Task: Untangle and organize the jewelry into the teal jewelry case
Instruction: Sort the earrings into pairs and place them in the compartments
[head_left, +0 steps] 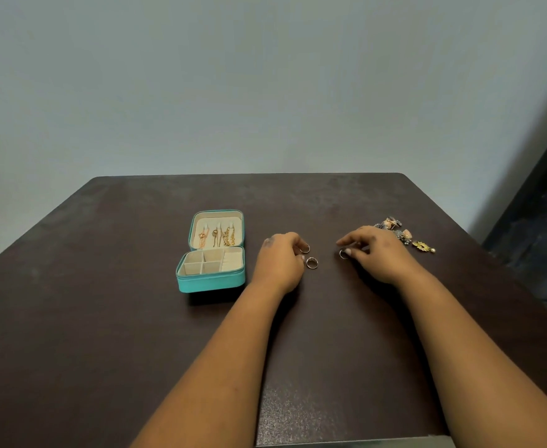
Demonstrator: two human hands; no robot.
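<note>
1. Three rings are showing on the dark brown tabletop (pixel 104 286), and the open teal zip-around jewelry case (pixel 210 281) is sitting farthest left, its cream lid panel already carrying gold chains (pixel 217 237) hanging from hooks, while its cream divided compartments (pixel 201 263) are looking empty.
2. Just right of the case, the left hand (pixel 278 260) is curling its fingers around a small silver ring (pixel 305 248), pinching it at the fingertips; a second, wider silver band ring (pixel 311 262) is lying loose on the table, just beside that hand's thumb.
3. Further right, the right hand (pixel 375 253) is closing thumb and forefinger on a thin silver ring (pixel 343 253), which is resting on or just above the table; I cannot tell which.
4. At the far right, a heap of mixed earrings and charms (pixel 395 231) and a gold sunburst pendant (pixel 422 246) are waiting, near the table's edge.
5. Risk, as I judge it: with both hands pinching small smooth rings, one is likely to slip and roll away, and a sweeping right wrist could be knocking the heap off the edge.
</note>
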